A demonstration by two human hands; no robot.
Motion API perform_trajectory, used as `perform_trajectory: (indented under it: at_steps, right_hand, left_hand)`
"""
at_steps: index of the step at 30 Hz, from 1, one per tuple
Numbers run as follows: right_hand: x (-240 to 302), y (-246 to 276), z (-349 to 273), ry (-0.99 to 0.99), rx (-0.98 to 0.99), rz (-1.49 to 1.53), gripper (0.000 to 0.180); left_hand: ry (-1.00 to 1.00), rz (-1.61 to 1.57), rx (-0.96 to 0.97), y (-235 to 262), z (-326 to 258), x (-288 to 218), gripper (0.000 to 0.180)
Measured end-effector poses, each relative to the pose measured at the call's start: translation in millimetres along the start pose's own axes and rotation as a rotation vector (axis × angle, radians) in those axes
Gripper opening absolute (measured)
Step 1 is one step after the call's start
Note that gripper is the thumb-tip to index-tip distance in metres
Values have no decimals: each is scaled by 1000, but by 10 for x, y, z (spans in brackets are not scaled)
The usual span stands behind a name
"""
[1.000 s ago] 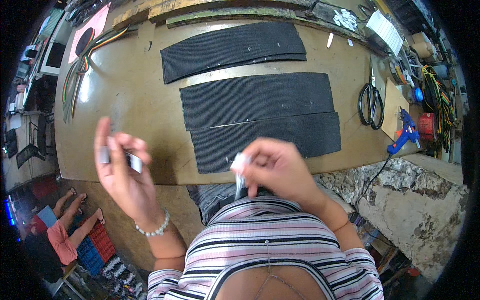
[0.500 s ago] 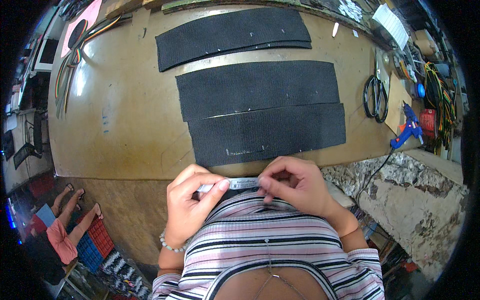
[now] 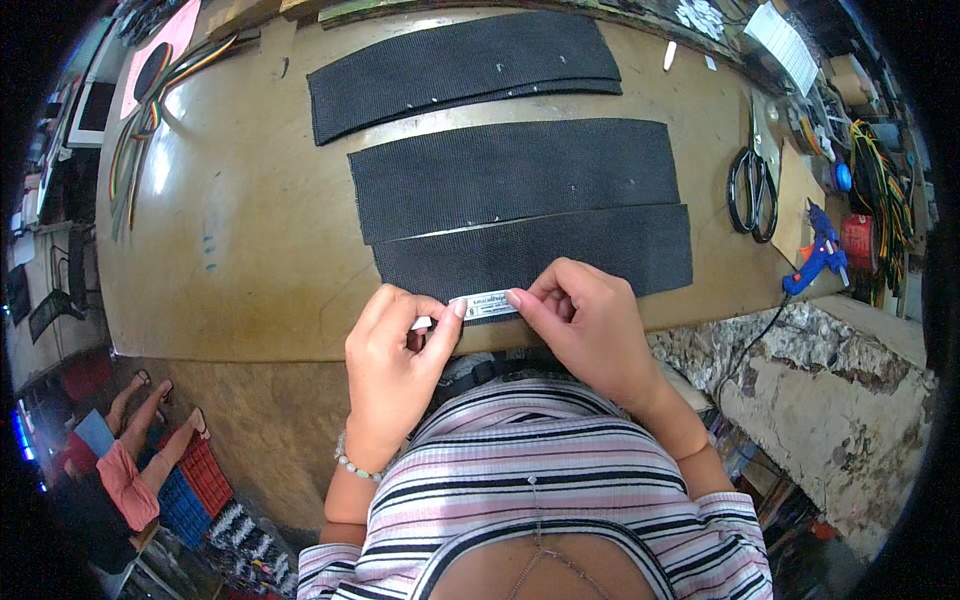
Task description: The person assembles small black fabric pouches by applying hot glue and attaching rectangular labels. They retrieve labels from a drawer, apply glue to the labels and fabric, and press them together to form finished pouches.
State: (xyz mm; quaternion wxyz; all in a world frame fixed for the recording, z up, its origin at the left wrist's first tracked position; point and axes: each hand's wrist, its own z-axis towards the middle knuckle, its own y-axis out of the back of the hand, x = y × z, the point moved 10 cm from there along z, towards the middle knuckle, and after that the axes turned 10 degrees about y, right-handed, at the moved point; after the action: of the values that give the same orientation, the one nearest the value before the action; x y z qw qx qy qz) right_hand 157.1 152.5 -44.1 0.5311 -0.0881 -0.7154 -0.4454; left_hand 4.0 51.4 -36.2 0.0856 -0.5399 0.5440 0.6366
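A small white printed label (image 3: 487, 304) is stretched between my two hands, over the near edge of the lowest black ribbed webbing strip (image 3: 560, 252). Thumb and fingers of my left hand (image 3: 397, 335) pinch its left end, with a white bit sticking out between those fingers. At the label's right end, my right hand (image 3: 583, 315) is closed, its thumb on the label. Whether the label touches the webbing I cannot tell. Just beyond lies another black webbing strip (image 3: 510, 178), and a folded black webbing piece (image 3: 465, 72) lies farthest away.
On the right of the brown table (image 3: 240, 310) lie black-handled scissors (image 3: 752, 195) and a blue glue gun (image 3: 820, 255) with its cord hanging off the edge. Striped ribbon (image 3: 150, 115) sits at the far left. A person's legs (image 3: 150, 440) show at lower left.
Both hands have moved away from my body, carrying the label from in front of my shirt to over the nearest webbing strip.
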Motion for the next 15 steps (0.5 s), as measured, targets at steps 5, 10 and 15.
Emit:
perform_trajectory:
  at_steps: [5, 10, 15]
  right_hand:
    - [8, -15, 5, 24, -10, -17, 22]
    - [10, -11, -16, 47, -27, -16, 24]
    - [-2, 21, -2, 41, -43, 6, 22]
  left_hand:
    - [14, -18, -22, -5, 5, -11, 18]
    - [-13, 5, -28, -3, -6, -39, 16]
    - [-45, 37, -45, -6, -11, -69, 19]
